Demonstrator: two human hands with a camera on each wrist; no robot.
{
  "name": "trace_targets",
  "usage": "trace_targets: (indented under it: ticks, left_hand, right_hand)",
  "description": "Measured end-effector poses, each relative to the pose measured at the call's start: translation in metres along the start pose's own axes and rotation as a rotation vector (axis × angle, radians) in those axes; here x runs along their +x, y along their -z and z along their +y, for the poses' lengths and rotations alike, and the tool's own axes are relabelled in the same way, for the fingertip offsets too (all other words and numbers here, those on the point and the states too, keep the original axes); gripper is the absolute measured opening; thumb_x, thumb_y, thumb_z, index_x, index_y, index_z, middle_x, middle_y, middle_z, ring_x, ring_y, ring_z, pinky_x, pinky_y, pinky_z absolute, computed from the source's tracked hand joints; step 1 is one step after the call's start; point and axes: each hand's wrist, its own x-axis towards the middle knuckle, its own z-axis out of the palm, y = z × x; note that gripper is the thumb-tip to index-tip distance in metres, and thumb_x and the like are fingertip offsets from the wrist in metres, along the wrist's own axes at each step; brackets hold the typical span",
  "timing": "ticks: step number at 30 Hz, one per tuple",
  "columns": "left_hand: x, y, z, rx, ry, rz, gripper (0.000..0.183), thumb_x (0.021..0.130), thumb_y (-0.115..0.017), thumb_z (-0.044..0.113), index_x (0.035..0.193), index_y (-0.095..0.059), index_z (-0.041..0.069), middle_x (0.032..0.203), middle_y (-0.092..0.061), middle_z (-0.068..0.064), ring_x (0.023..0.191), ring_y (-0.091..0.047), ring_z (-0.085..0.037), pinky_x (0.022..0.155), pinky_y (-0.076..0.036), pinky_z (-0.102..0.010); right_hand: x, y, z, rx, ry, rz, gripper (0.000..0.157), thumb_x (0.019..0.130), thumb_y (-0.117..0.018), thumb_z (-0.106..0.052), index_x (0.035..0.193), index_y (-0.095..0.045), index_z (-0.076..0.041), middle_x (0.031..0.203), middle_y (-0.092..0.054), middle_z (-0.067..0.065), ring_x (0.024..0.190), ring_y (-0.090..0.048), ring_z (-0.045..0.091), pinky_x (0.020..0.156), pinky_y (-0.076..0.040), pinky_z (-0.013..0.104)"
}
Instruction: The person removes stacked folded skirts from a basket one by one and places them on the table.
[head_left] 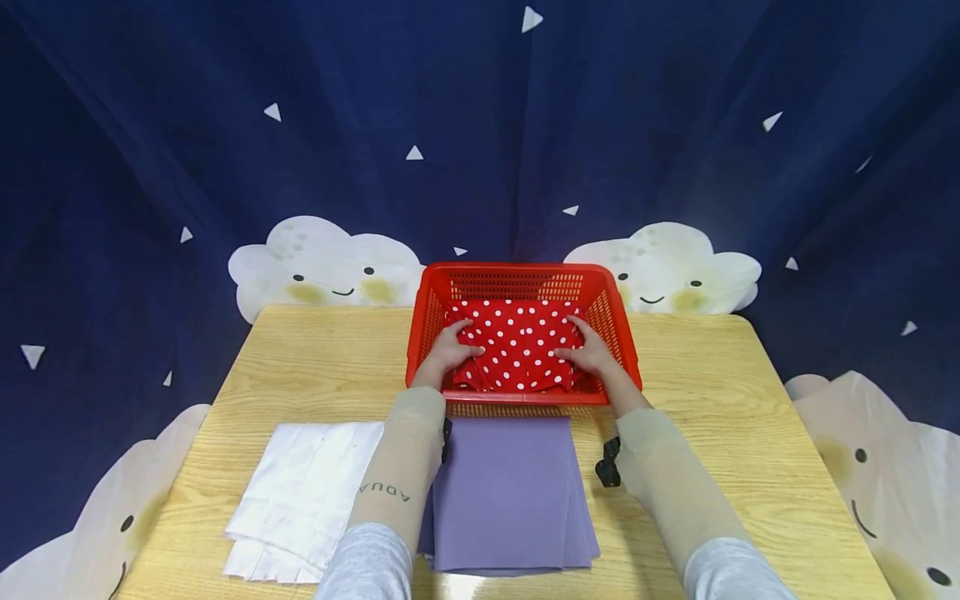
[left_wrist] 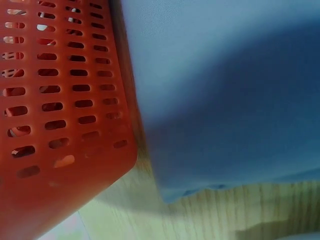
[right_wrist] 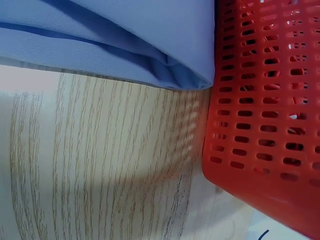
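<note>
Inside the red plastic basket (head_left: 525,398) lies a red cloth with white polka dots (head_left: 517,346), its surface slightly rumpled. My left hand (head_left: 448,350) rests on the left side of that cloth, thumb and fingers spread apart. On the opposite side my right hand (head_left: 592,352) touches the cloth, its thumb and forefinger also spread. Both hands reach in over the basket's near rim. The wrist views show only the basket's perforated wall (left_wrist: 60,95), and neither hand appears there.
A folded purple cloth (head_left: 502,500) lies in front of the basket, close to its near wall. Left of it are stacked white cloths (head_left: 300,492), partly behind my left forearm. Everything stands on a wooden table (head_left: 712,433), with a dark blue curtain (head_left: 480,108) behind.
</note>
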Motion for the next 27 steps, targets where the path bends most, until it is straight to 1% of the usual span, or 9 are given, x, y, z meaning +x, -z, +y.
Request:
trace_targets:
  ticks: [8,13,21,27]
  left_hand:
    - [0.002,-0.001,0.004,-0.034,-0.006,0.008,0.062,0.081,-0.067,0.009,0.137,-0.043,0.018,0.134,-0.042,-0.012,0.118,-0.04,-0.028,0.092,-0.045,-0.041]
    - [0.001,-0.001,0.005,-0.041,-0.015,0.018,0.062,0.08,-0.067,0.008,0.136,-0.044,0.018,0.134,-0.042,-0.012,0.118,-0.04,-0.027,0.091,-0.045,-0.04]
    - [0.001,0.0,0.006,-0.079,-0.038,0.025,0.065,0.079,-0.068,0.006,0.138,-0.042,0.02,0.134,-0.041,-0.012,0.118,-0.041,-0.027,0.092,-0.045,-0.039]
    - [0.001,0.002,0.007,-0.102,-0.079,0.033,0.065,0.079,-0.068,0.004,0.137,-0.043,0.02,0.134,-0.042,-0.012,0.117,-0.042,-0.027,0.092,-0.044,-0.037]
  right_hand:
    - [0.0,0.003,0.002,-0.022,0.031,0.02,0.072,0.086,-0.062,-0.015,0.145,-0.021,-0.012,0.141,-0.027,0.023,0.123,-0.032,0.039,0.099,-0.035,0.049]
    - [0.0,0.005,0.002,-0.007,0.048,0.023,0.071,0.086,-0.063,-0.014,0.145,-0.023,-0.011,0.14,-0.029,0.024,0.122,-0.034,0.039,0.098,-0.036,0.048]
    - [-0.004,0.008,-0.001,0.005,0.037,0.037,0.071,0.086,-0.061,-0.014,0.145,-0.021,-0.011,0.14,-0.028,0.023,0.122,-0.034,0.039,0.097,-0.037,0.048]
    - [-0.006,0.012,-0.005,-0.002,0.059,0.047,0.072,0.086,-0.062,-0.014,0.145,-0.022,-0.011,0.14,-0.03,0.023,0.122,-0.034,0.038,0.098,-0.037,0.048]
